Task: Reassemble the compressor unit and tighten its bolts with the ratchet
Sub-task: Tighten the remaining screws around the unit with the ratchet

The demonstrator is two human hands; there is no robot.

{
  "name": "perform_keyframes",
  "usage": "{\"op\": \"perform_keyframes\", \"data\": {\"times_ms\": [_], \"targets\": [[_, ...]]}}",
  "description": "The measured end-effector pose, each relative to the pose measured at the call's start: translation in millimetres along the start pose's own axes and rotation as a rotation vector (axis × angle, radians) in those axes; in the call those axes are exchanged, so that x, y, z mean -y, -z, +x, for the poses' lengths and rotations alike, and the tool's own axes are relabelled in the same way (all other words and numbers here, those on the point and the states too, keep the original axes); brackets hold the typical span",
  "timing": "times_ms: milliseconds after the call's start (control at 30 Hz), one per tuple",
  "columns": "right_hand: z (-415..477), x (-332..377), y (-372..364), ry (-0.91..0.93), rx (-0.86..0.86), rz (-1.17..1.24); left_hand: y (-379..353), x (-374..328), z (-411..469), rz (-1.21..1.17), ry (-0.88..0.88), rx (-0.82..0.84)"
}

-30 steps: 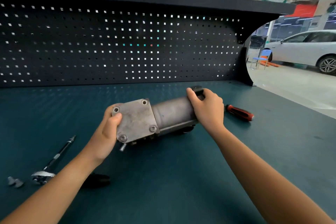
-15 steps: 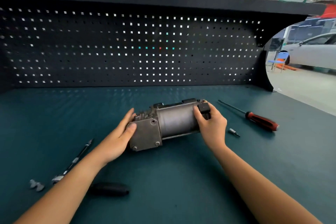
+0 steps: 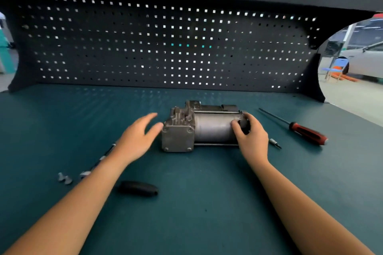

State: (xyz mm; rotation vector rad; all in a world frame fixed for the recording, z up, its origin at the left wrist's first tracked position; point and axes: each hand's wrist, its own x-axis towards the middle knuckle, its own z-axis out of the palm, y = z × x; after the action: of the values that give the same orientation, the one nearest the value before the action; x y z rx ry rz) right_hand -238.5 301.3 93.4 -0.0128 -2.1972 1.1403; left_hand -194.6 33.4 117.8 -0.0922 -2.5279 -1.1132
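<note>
Bench mat [image 3: 207, 213], teal, both bare forearms come in from the near edge.
Nearest item: black handle-shaped piece [image 3: 138, 189], lying flat between the forearms, just beside the left one.
Far left of it: two small bolts [image 3: 64, 178], loose, side by side. Just right of them the ratchet [image 3: 86, 173] lies flat, shaft running away under the left forearm; middle part hidden.
Left hand [image 3: 135, 139]: fingers straight and spread, holding nothing. Thumb tip is at the left end block of the compressor unit [image 3: 207, 128]; cannot tell whether it touches.
Compressor unit: on the mat at bench centre, lying on its side, square end plate to the left, cylinder body to the right.
Right hand [image 3: 251, 137]: fingers and thumb curled round the right end of the cylinder, gripping it.
Just right of that hand: a small driver bit [image 3: 274, 143], loose on the mat.
Further right: screwdriver [image 3: 306, 133], red and black handle, shaft pointing away to the left, well apart from the unit.
Behind: black pegboard [image 3: 165, 47] with shelf above.
Far right, beyond the bench: blue chair [image 3: 336, 68], white car [image 3: 366, 62]
</note>
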Motion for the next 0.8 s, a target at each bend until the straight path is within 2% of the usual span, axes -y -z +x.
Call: {"op": "perform_keyframes", "data": {"times_ms": [133,200,267,333,367,533,600,700,800], "targets": [[-4.2,-1.7,5.9,0.018,0.039,-0.09,55.1,14.5,-7.9,-0.267,0.146,-0.261],[-5.8,2.9,6.9,0.067,-0.013,-0.095,83.0,31.0,-20.2,-0.186,0.195,-0.292],[-9.0,11.3,8.0,0.161,-0.089,-0.115,108.5,49.4,-36.2,0.055,0.245,-0.292],[-12.4,17.9,6.2,0.236,-0.125,-0.142,130.9,64.1,-53.8,0.271,0.315,-0.266],[-14.3,19.7,3.5,0.248,-0.122,-0.153,139.6,68.5,-63.6,0.306,0.348,-0.23],[-18.1,20.4,-1.5,0.236,-0.051,-0.189,138.4,77.4,-89.6,0.311,0.346,0.118],[-19.4,21.3,-1.0,0.235,-0.058,-0.193,133.8,78.1,-91.8,0.358,0.307,0.204],[-20.9,23.8,1.4,0.218,-0.077,-0.186,129.2,79.6,-89.7,0.342,0.268,0.193],[-23.1,28.7,3.3,0.208,-0.068,-0.186,123.8,81.6,-85.3,0.346,0.288,0.077]]}}
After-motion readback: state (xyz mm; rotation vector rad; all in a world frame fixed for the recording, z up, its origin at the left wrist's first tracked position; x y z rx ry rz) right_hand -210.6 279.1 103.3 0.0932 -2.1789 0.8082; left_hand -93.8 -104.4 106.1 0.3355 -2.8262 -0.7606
